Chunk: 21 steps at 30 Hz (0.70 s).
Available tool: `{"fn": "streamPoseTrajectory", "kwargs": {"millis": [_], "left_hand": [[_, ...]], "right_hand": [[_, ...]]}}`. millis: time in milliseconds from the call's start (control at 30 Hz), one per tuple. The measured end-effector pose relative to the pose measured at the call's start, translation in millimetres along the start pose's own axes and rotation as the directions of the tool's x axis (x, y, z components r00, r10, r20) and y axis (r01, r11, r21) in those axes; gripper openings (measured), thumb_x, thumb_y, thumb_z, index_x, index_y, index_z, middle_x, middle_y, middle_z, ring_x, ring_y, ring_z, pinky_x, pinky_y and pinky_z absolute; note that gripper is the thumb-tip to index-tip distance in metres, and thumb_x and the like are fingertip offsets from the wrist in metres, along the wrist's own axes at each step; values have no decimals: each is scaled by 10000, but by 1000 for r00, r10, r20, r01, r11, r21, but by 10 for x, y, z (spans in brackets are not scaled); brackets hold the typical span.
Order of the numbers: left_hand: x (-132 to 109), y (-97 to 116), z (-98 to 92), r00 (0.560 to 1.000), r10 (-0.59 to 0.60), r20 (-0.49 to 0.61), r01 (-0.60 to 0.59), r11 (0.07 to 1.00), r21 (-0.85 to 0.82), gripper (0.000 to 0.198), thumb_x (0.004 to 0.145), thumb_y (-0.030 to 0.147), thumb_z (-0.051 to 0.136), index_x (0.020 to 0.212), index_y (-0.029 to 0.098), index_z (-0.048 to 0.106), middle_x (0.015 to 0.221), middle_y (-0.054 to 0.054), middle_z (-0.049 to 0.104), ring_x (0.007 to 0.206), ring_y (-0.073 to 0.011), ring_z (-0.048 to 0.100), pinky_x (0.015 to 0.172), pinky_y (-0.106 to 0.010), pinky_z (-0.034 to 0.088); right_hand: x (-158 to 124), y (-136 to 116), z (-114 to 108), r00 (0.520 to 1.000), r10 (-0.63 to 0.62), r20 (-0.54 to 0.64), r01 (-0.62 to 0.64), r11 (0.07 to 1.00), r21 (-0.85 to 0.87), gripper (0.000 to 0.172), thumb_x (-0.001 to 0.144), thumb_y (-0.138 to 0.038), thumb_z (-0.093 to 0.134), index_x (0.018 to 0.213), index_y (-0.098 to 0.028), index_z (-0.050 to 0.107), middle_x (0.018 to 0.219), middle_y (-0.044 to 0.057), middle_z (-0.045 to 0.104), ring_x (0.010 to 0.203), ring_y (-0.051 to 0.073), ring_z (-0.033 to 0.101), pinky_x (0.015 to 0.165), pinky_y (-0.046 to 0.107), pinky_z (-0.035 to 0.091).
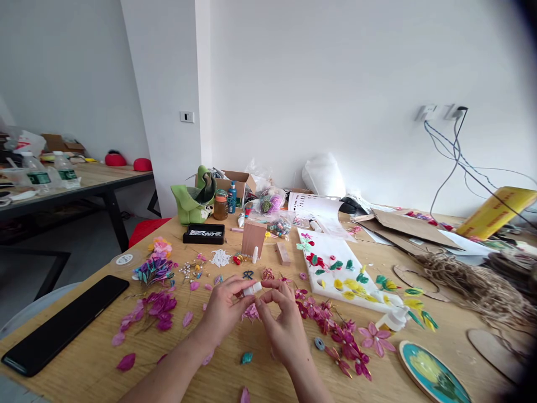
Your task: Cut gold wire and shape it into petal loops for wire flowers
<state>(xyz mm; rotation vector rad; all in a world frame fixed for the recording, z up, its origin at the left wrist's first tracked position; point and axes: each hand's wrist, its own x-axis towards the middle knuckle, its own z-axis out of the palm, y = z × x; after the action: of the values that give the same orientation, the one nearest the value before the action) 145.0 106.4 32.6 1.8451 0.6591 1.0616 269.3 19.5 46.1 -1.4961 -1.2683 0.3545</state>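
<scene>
Between the thumb and fingers of my left hand (226, 311) is a small white cylinder (252, 289), tilted sideways; its exact kind is unclear. My right hand (284, 317) is close beside it, thumb and forefinger pinched together at the cylinder's right end. Whatever those fingertips hold is too small to make out. Pink petals (250, 313) lie on the wooden table (168, 386) partly hidden behind the hands. Nearer to me is a teal piece (246, 357). Right of my right hand spreads a cluster of magenta flowers (323, 319). Blue-handled scissors (248, 275) lie just beyond my left fingertips.
A black phone-like slab (67, 322) and purple flowers (159, 308) lie on the left. To the right are a white foam board (335, 268) with flowers stuck in it, a glue bottle (393, 319) and a painted oval plaque (432, 372). Behind stands a wooden block (253, 238).
</scene>
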Motion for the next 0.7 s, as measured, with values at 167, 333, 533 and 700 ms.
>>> {"fn": "streamPoseTrajectory", "kwargs": {"millis": [167, 333, 533, 700], "left_hand": [[29, 6, -6, 984, -162, 73, 175, 953, -248, 320, 693, 291, 761, 1002, 208, 747, 936, -70, 682, 881, -223, 647, 789, -331, 533], [43, 49, -41, 956, -252, 151, 289, 901, -322, 369, 683, 297, 761, 1034, 185, 731, 997, -82, 721, 929, -237, 651, 831, -342, 514], [25, 26, -55, 944, -289, 161, 326, 892, -313, 356, 747, 393, 716, 1036, 185, 729, 982, -81, 737, 882, -217, 648, 759, -304, 505], [41, -48, -36, 939, -316, 137, 344, 872, -348, 378, 688, 412, 775, 988, 184, 744, 931, -69, 738, 859, -197, 634, 761, -283, 491]], "right_hand": [[16, -16, -21, 999, 37, 34, -39, 997, 65, 231, 810, -357, 560, 641, -201, 581, 1065, 81, 589, 1079, 267, 498, 962, 427, 333], [30, -14, -34, 998, 40, 52, -42, 999, 32, 210, 802, -339, 562, 648, -199, 585, 1084, 86, 580, 1099, 268, 480, 974, 427, 318], [27, 6, -57, 998, 6, 69, -5, 1000, -13, 194, 804, -321, 566, 653, -199, 579, 1132, 91, 553, 1144, 277, 439, 999, 446, 291], [29, 2, -57, 993, 14, 120, -10, 999, -33, 194, 815, -309, 568, 657, -200, 588, 1124, 91, 562, 1147, 275, 439, 998, 442, 297]]}}
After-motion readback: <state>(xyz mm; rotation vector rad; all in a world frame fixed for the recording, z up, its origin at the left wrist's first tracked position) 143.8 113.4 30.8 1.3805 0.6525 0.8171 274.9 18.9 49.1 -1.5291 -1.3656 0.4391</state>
